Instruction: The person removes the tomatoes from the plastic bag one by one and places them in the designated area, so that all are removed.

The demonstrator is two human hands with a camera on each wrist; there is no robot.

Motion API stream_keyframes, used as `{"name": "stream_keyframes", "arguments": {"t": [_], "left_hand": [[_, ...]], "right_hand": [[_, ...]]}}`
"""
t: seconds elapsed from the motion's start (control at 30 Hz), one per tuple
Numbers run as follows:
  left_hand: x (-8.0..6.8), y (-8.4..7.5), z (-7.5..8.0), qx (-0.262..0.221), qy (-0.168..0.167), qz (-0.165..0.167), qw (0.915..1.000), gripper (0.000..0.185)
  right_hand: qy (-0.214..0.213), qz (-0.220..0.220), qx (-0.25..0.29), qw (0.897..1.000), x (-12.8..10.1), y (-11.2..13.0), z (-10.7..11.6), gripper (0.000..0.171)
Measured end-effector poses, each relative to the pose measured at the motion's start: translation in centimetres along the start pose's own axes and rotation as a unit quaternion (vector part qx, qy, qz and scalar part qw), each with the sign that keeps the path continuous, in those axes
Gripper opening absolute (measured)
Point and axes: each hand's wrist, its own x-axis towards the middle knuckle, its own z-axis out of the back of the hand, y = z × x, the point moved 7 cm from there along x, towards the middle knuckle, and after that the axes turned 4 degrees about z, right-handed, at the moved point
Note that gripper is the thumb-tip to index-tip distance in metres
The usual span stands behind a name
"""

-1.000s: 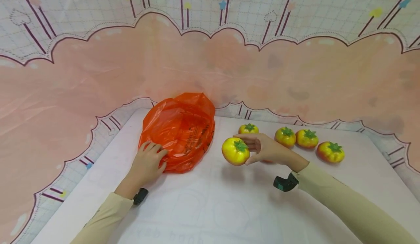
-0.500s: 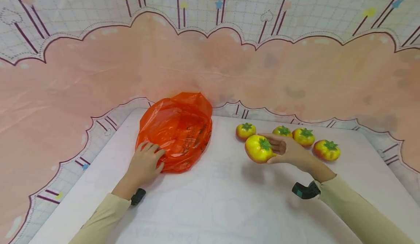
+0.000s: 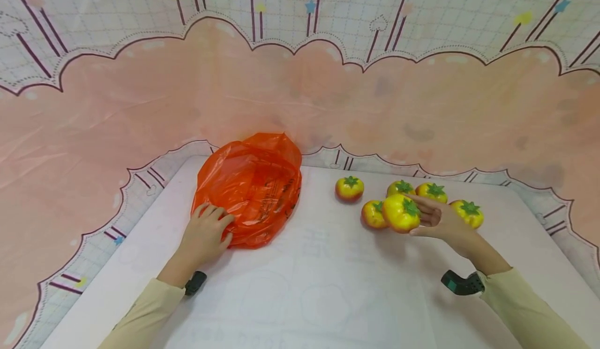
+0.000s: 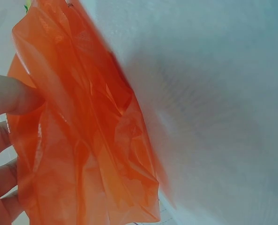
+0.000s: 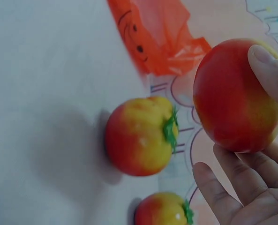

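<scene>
A crumpled orange plastic bag (image 3: 250,185) lies at the back left of the white table (image 3: 304,286). My left hand (image 3: 206,230) rests on the bag's near edge, fingers spread; in the left wrist view the thumb (image 4: 12,96) presses into the bag (image 4: 82,140). My right hand (image 3: 436,220) holds a yellow-red tomato (image 3: 400,212) just above the table, thumb on top and fingers below. The right wrist view shows that tomato (image 5: 235,93) held between the thumb (image 5: 270,70) and fingers (image 5: 232,183).
Several more tomatoes lie around the right hand: one apart at the left (image 3: 349,188), one beside the held fruit (image 3: 372,214), others behind (image 3: 431,191) and to the right (image 3: 469,212). A pink patterned backdrop (image 3: 300,94) rises behind the table.
My right hand has carried the tomato to the right, from near the bag to the group of tomatoes. The left hand has stayed on the bag.
</scene>
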Motion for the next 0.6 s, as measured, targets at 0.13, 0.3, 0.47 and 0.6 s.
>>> {"name": "stream_keyframes", "arguments": {"t": [0.13, 0.3, 0.47, 0.6], "left_hand": [[0.0, 0.0, -0.2, 0.002, -0.004, 0.000, 1.0000, 0.030], [-0.1, 0.0, -0.1, 0.004, -0.004, -0.001, 1.0000, 0.029], [-0.1, 0.1, -0.2, 0.004, 0.004, 0.005, 1.0000, 0.029], [-0.1, 0.1, -0.2, 0.008, 0.008, 0.007, 0.9999, 0.031]], "right_hand": [[-0.021, -0.022, -0.006, 1.000, -0.5, -1.3, 0.9, 0.079], [-0.049, -0.044, -0.002, 0.998, -1.0, -2.6, 1.4, 0.080], [-0.074, -0.068, -0.007, 0.995, -1.3, -3.7, 1.9, 0.082], [-0.089, -0.098, -0.019, 0.991, -1.3, -4.7, 2.1, 0.085]]}}
